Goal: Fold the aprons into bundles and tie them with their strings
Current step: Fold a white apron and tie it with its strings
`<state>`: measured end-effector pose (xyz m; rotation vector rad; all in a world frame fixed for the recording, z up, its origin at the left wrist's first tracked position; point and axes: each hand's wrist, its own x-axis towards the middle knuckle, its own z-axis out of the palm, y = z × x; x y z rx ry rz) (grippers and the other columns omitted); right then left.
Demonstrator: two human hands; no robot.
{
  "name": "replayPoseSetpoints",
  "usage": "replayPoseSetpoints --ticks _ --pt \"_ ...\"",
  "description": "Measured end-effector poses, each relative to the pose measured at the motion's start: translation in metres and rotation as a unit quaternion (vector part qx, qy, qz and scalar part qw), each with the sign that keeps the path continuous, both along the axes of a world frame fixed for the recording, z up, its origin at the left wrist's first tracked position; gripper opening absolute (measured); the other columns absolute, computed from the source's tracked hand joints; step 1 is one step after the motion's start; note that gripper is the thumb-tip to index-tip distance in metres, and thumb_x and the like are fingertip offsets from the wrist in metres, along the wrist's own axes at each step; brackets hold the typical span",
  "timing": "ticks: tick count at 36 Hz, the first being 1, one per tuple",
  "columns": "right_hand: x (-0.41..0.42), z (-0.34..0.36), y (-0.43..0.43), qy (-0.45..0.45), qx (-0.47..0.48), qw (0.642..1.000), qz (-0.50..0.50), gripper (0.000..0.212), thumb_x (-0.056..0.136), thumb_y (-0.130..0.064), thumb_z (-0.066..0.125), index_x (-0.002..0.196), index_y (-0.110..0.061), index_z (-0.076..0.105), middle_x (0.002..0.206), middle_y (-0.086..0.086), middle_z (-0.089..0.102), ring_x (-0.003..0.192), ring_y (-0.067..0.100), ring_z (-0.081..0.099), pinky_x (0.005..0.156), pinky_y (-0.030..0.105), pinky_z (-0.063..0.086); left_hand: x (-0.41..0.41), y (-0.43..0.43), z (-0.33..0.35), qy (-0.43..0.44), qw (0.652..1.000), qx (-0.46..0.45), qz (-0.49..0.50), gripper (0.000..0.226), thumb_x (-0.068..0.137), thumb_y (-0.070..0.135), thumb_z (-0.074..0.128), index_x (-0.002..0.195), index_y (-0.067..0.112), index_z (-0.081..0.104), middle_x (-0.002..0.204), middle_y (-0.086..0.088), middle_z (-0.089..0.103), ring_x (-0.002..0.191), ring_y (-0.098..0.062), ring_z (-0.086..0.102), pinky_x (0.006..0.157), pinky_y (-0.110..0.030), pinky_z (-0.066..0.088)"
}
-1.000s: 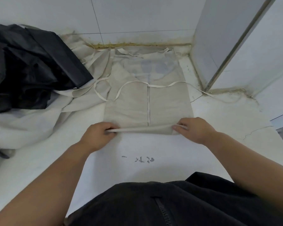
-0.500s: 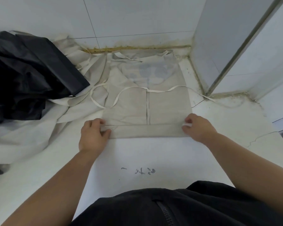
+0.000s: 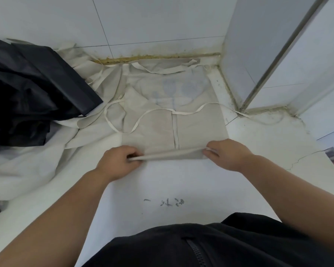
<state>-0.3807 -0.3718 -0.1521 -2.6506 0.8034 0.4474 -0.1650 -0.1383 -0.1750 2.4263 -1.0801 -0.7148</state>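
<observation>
A beige apron (image 3: 193,124) lies flat on the white counter (image 3: 162,185), folded lengthwise into a narrow panel. Its near edge (image 3: 172,153) is turned into a thin roll. My left hand (image 3: 118,162) pinches the roll's left end and my right hand (image 3: 226,155) pinches its right end. A white apron string (image 3: 183,113) snakes across the middle of the panel and trails off to the right. A faint blue print shows on the far part of the apron.
A heap of pale aprons (image 3: 37,160) spreads over the left of the counter, with a black cloth (image 3: 29,93) on top. Tiled walls (image 3: 162,22) close off the back and right. Small dark marks (image 3: 166,202) sit on the counter near me.
Half a second ago both hands pressed the folded near edge flat; now they have pinched it and lifted it into another turn of the roll.
</observation>
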Motion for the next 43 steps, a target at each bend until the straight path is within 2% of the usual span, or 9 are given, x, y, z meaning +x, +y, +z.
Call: replayPoseSetpoints --ticks 7,12,16,20,27,30,35,39,43 --pt "-0.008 0.003 -0.018 0.013 0.064 0.994 -0.083 0.015 0.083 -0.041 0.058 0.093 -0.030 0.054 0.093 -0.004 0.063 0.090 0.019 0.057 0.080 0.034 0.048 0.013 -0.005 0.004 0.175 0.976 -0.036 0.127 0.015 0.088 0.030 0.066 0.084 0.016 0.064 0.073 0.005 0.054 0.066 -0.010 0.046 0.059 -0.020 0.035" --pt "-0.005 -0.010 -0.020 -0.023 0.034 0.992 -0.118 0.019 0.092 -0.041 0.051 0.097 -0.023 0.056 0.094 -0.001 0.062 0.090 0.022 0.055 0.076 0.033 0.045 0.017 -0.008 -0.006 0.089 0.973 -0.071 0.201 0.007 0.088 0.024 0.066 0.089 0.022 0.060 0.083 0.005 0.059 0.077 -0.015 0.054 0.062 -0.023 0.038" --pt "-0.003 -0.019 -0.014 -0.012 -0.116 0.988 -0.102 0.033 0.094 -0.044 0.046 0.121 -0.026 0.053 0.119 0.002 0.053 0.112 0.025 0.047 0.094 0.036 0.030 0.010 -0.014 -0.018 -0.080 0.988 -0.028 0.129 0.020 0.087 0.016 0.064 0.107 0.018 0.063 0.110 -0.002 0.057 0.096 -0.026 0.053 0.083 -0.034 0.044" --pt "-0.001 -0.024 -0.004 0.005 -0.214 0.977 0.000 0.026 0.096 -0.029 0.043 0.118 -0.028 0.058 0.119 -0.002 0.051 0.111 0.024 0.044 0.092 0.033 0.026 0.001 -0.014 -0.023 -0.190 0.979 -0.077 -0.020 0.035 0.073 -0.004 0.049 0.094 0.010 0.073 0.097 -0.009 0.067 0.085 -0.037 0.061 0.073 -0.040 0.048" --pt "-0.009 -0.018 -0.005 0.023 -0.030 0.999 0.038 0.064 0.088 -0.059 0.049 0.143 -0.031 0.034 0.147 -0.007 0.032 0.134 0.015 0.033 0.110 0.029 0.015 -0.013 -0.012 -0.016 -0.128 0.991 -0.021 -0.046 0.061 0.078 0.059 0.034 0.106 0.015 0.065 0.109 0.001 0.060 0.103 -0.025 0.054 0.086 -0.038 0.046" --pt "-0.004 -0.017 -0.010 0.002 -0.060 0.996 0.061 0.045 0.095 -0.047 0.043 0.134 -0.025 0.047 0.136 -0.005 0.046 0.125 0.015 0.045 0.101 0.028 0.029 -0.013 -0.012 -0.009 -0.106 0.992 0.022 -0.058 0.076 0.063 0.078 0.043 0.115 0.026 0.058 0.115 0.011 0.052 0.110 -0.014 0.046 0.093 -0.030 0.037" --pt "0.002 -0.004 -0.015 0.005 0.001 1.000 -0.006 0.033 0.096 -0.048 0.039 0.079 -0.022 0.047 0.080 -0.002 0.056 0.085 0.024 0.054 0.071 0.033 0.043 -0.002 -0.013 0.001 -0.038 0.999 0.006 -0.022 0.018 0.085 0.041 0.060 0.097 0.029 0.066 0.094 0.011 0.065 0.093 -0.015 0.059 0.080 -0.027 0.042" --pt "-0.001 0.000 -0.023 0.033 0.034 0.998 -0.036 0.037 0.089 -0.057 0.047 0.083 -0.022 0.054 0.074 -0.006 0.052 0.079 0.020 0.052 0.069 0.032 0.043 0.011 -0.010 0.007 0.155 0.986 -0.021 0.059 0.016 0.088 0.034 0.065 0.081 0.021 0.067 0.079 0.003 0.064 0.071 -0.013 0.055 0.067 -0.027 0.041" --pt "-0.001 -0.007 -0.024 0.024 0.000 0.998 -0.059 0.034 0.092 -0.054 0.045 0.102 -0.023 0.053 0.089 -0.003 0.058 0.088 0.021 0.054 0.072 0.031 0.037 0.015 -0.007 -0.001 0.128 0.986 -0.025 0.106 0.014 0.093 0.026 0.060 0.079 0.021 0.058 0.070 0.003 0.054 0.065 -0.013 0.049 0.057 -0.023 0.035"
